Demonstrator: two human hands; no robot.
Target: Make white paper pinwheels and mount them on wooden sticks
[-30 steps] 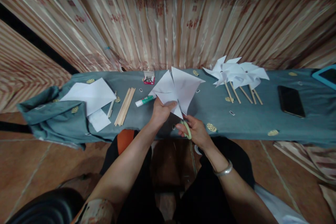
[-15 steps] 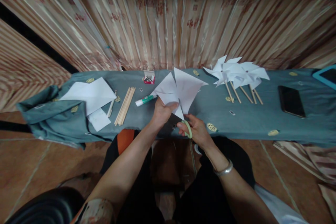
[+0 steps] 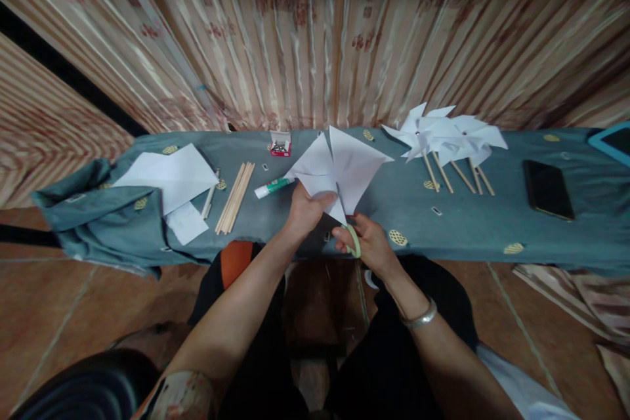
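Observation:
A white sheet of paper [image 3: 358, 167] with slits running in from its corners is held up over the front of the table. My left hand [image 3: 308, 209] is closed on its left part, the thumb lying on top close to the centre. In my right hand [image 3: 367, 239] is a pair of scissors [image 3: 353, 241] with light green handles, fingers in the loops. The blades reach into the slit at the paper's near corner and are mostly hidden by it. Just left of the paper lies a glue stick [image 3: 273, 188] with a green label.
Wooden sticks [image 3: 235, 199], a pen [image 3: 210, 193] and folded white paper [image 3: 184, 174] lie left on the green cloth [image 3: 462, 230]. Behind is a small red box of pins [image 3: 280, 146]. Paper pinwheels [image 3: 443, 134], a phone [image 3: 547, 189] and a blue-edged device [image 3: 610, 144] are right.
The paper's right flap has spread slightly outward, and the slit at the back looks a little wider. Both hands keep nearly the same place and grip.

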